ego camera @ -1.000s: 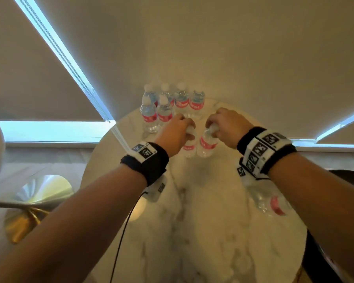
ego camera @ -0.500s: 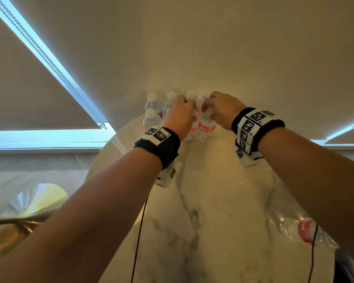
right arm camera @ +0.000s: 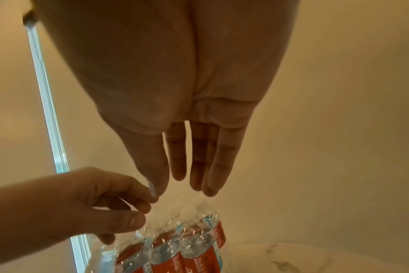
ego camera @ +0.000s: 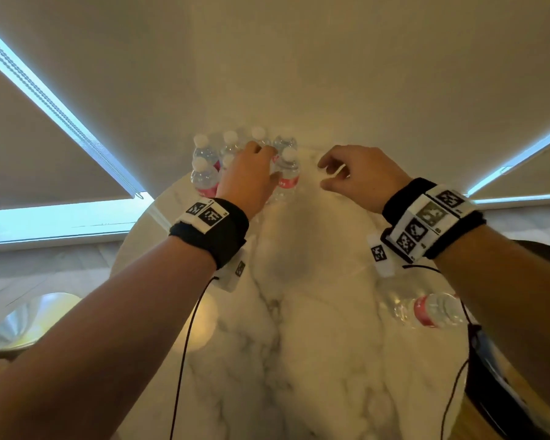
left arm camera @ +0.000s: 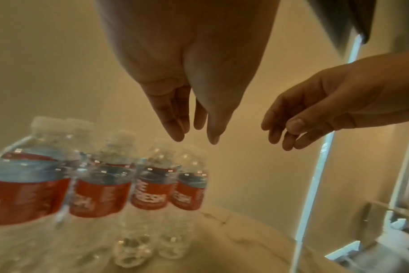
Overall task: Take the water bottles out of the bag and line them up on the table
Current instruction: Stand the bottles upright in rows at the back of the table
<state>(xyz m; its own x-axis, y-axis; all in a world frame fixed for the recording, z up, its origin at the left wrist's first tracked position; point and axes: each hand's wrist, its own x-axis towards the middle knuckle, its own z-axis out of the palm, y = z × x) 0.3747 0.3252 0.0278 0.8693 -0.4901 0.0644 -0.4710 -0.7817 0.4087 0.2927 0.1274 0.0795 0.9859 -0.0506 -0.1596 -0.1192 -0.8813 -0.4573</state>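
Several clear water bottles (ego camera: 285, 174) with white caps and red labels stand upright in a tight group at the far edge of the round marble table (ego camera: 311, 360). My left hand (ego camera: 251, 177) hovers over the group's right side with fingers straight and nothing in them, as the left wrist view (left arm camera: 194, 129) shows above the bottles (left arm camera: 152, 186). My right hand (ego camera: 351, 173) hangs to the right of the group, loosely curled and empty; in the right wrist view its fingers (right arm camera: 199, 166) point down over the bottles (right arm camera: 196, 251). One more bottle (ego camera: 426, 309) lies on its side near my right forearm.
A dark object (ego camera: 502, 401) sits past the table's right edge, partly hidden by my arm. A gold stool base (ego camera: 23, 322) stands on the floor to the left. Drawn blinds close off the wall right behind the bottles.
Both hands carried a bottle each to the far group, set them down upright and let go. The right hand has drawn away to the right.
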